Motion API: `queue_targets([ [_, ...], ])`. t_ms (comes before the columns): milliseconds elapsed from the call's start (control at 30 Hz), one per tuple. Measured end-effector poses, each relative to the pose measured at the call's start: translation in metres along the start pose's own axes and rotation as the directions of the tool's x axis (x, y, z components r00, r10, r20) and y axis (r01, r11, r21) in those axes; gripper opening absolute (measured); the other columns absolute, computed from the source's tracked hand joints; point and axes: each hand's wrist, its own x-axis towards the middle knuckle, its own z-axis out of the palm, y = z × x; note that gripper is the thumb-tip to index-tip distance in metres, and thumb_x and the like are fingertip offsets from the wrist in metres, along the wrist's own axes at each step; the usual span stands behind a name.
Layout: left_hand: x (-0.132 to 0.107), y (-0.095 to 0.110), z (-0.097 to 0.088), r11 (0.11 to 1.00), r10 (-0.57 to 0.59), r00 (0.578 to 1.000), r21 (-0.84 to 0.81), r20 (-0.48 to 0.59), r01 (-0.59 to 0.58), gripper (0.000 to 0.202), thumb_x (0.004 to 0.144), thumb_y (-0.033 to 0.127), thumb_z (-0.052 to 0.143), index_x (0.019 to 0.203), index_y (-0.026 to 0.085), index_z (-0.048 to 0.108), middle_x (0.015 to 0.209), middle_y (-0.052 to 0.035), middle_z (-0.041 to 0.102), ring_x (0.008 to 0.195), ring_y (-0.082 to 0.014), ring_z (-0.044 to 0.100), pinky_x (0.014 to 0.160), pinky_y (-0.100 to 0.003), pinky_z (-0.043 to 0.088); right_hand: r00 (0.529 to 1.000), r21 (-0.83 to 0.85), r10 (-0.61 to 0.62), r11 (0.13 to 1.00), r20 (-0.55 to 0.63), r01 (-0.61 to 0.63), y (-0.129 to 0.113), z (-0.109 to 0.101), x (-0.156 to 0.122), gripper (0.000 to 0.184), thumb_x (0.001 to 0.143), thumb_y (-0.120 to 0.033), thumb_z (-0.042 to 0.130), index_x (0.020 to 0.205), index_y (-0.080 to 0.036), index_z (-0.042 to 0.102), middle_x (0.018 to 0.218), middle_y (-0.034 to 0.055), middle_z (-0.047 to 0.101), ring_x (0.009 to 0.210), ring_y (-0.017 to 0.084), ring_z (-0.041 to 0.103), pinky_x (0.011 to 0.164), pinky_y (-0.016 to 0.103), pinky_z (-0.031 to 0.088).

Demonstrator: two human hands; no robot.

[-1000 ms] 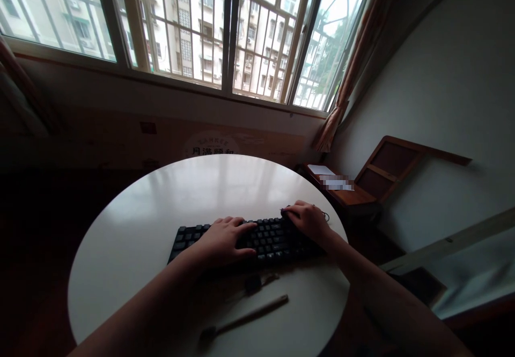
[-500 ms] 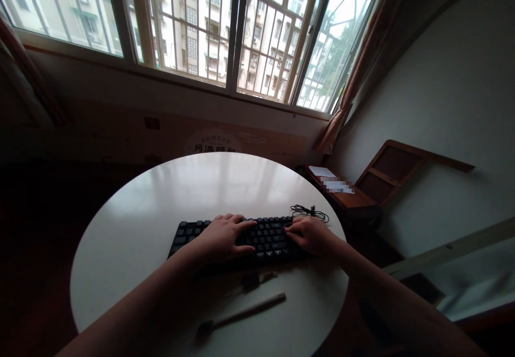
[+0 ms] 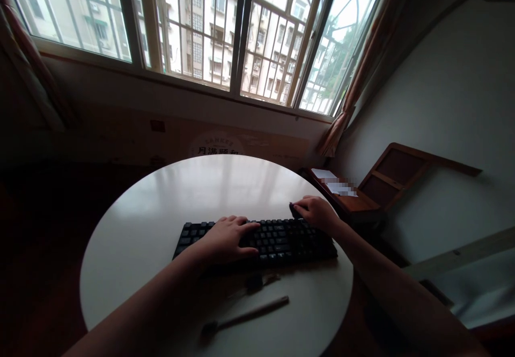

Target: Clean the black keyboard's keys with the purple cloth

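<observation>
A black keyboard [image 3: 285,242] lies on a round white table [image 3: 161,212]. My left hand [image 3: 225,239] rests flat on the keyboard's left half, with its fingers stretched over the keys and holding nothing. My right hand [image 3: 319,212] is just beyond the keyboard's far right corner. Its fingers are pinched on a dark bundle of black cable [image 3: 293,208], most of which the hand hides.
A long thin brush-like tool [image 3: 245,318] and a small dark object [image 3: 254,282] lie on the table in front of the keyboard. A wooden side table with papers [image 3: 341,191] stands to the right. Barred windows [image 3: 225,30] fill the wall behind.
My right hand left the keyboard's right half and moved back-right onto the cable bundle, closing on it. The left hand stayed on the keys.
</observation>
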Motion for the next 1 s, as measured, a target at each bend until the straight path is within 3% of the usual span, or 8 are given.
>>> queue_targets([
  [167, 0.000, 0.000, 0.001, 1.000, 0.005, 1.000, -0.002, 0.001, -0.005, 0.075, 0.082, 0.068, 0.060, 0.149, 0.037, 0.047, 0.148, -0.0118, 0.051, 0.133, -0.0368, 0.048, 0.111, -0.052, 0.035, 1.000, 0.003, 0.001, 1.000, -0.005, -0.001, -0.001, 0.016, -0.003, 0.029, 0.099, -0.036, 0.053, 0.097, -0.022, 0.079, 0.083, 0.0042, 0.068, 0.073, 0.018, 0.063, 0.065, 0.028, 0.041],
  [333, 0.001, -0.001, 0.002, 1.000, 0.012, 1.000, -0.009, -0.010, -0.012, 0.075, 0.082, 0.069, 0.060, 0.149, 0.038, 0.047, 0.147, -0.0110, 0.053, 0.132, -0.0370, 0.049, 0.110, -0.052, 0.036, 0.993, 0.077, -0.086, 0.994, 0.081, 0.079, -0.002, 0.021, -0.016, 0.022, 0.097, -0.032, 0.058, 0.100, -0.026, 0.079, 0.088, 0.0019, 0.072, 0.076, 0.017, 0.066, 0.069, 0.026, 0.045],
  [467, 0.001, 0.000, 0.002, 1.000, 0.009, 1.000, -0.012, -0.012, -0.009, 0.075, 0.082, 0.069, 0.060, 0.148, 0.038, 0.047, 0.146, -0.0108, 0.053, 0.131, -0.0370, 0.050, 0.110, -0.052, 0.036, 0.987, 0.128, -0.118, 0.986, 0.106, 0.104, -0.002, 0.019, -0.030, 0.021, 0.095, -0.028, 0.060, 0.103, -0.026, 0.079, 0.094, 0.0016, 0.075, 0.080, 0.018, 0.069, 0.070, 0.026, 0.047],
  [767, 0.001, 0.001, 0.001, 1.000, -0.004, 1.000, -0.014, -0.014, 0.004, 0.075, 0.081, 0.068, 0.062, 0.148, 0.037, 0.049, 0.147, -0.0100, 0.053, 0.131, -0.0364, 0.049, 0.110, -0.051, 0.035, 0.985, 0.188, -0.132, 0.976, 0.112, 0.109, -0.011, 0.014, -0.063, 0.023, 0.096, -0.030, 0.057, 0.095, -0.025, 0.080, 0.084, 0.0024, 0.072, 0.071, 0.016, 0.066, 0.065, 0.026, 0.046],
  [1000, 0.000, 0.001, 0.001, 1.000, -0.012, 1.000, -0.023, -0.003, 0.012, 0.074, 0.081, 0.068, 0.061, 0.147, 0.038, 0.048, 0.147, -0.0089, 0.053, 0.133, -0.0361, 0.048, 0.111, -0.051, 0.034, 0.992, 0.225, -0.094, 0.972, 0.084, 0.073, 0.014, -0.001, -0.047, 0.027, 0.096, -0.035, 0.057, 0.094, -0.022, 0.080, 0.080, 0.0030, 0.071, 0.072, 0.016, 0.066, 0.067, 0.025, 0.048],
])
